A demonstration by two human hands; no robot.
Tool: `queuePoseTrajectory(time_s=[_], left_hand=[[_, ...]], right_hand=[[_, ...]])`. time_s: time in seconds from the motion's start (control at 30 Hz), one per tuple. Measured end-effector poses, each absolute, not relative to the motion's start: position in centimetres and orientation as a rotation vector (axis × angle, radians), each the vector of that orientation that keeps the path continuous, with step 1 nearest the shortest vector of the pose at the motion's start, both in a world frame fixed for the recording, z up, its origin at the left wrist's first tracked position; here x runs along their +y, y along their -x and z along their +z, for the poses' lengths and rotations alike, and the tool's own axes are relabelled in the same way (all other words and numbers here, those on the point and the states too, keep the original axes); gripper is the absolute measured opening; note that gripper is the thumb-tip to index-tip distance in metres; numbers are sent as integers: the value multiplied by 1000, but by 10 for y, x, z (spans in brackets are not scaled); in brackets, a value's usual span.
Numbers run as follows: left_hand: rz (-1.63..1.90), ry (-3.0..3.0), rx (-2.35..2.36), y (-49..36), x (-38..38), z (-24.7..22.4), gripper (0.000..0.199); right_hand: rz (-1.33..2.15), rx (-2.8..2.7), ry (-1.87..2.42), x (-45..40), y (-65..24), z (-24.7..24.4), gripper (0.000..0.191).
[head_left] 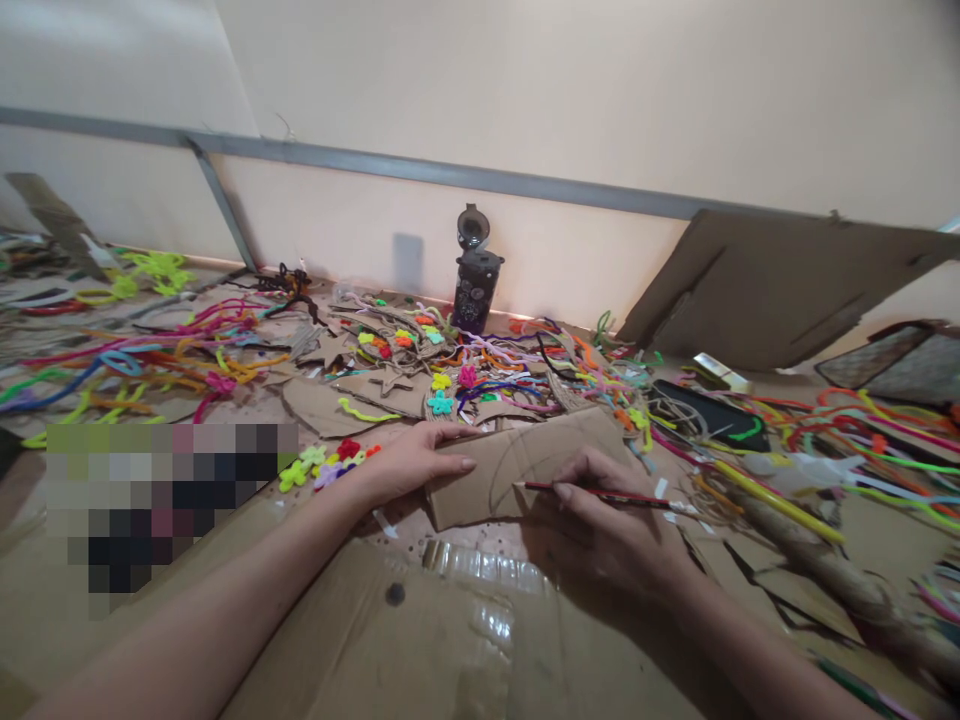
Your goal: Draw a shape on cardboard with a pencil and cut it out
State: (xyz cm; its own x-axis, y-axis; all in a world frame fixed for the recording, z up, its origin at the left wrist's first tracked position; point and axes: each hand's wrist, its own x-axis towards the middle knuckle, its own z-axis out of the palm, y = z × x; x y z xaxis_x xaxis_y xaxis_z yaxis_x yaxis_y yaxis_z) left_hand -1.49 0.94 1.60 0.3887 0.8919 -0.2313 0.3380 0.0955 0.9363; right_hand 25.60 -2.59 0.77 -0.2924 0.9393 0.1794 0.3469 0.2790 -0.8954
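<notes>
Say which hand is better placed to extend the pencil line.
Right, probably: the right hand grips the pencil, tip by the drawn curve; the left hand rests on the cardboard piece.

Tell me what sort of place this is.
Likely a craft workspace: colorful pipe cleaners strewn around, a cut-out cardboard star, and a right hand holding a pencil over marked cardboard.

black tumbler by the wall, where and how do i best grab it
Place the grip around the middle of the black tumbler's body, coming from the near side. It stands upright and rounded, with the wall behind and pipe cleaners in front of its base. The open lid would probably make a poorer hold.
</notes>
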Motion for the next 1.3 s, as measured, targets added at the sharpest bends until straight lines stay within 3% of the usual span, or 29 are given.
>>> queuePoseTrajectory(time_s=[1.3], left_hand=[[554,-1526,1187,16,10,17,57]], right_hand=[[757,-1769,1261,-14,-266,15,17]])
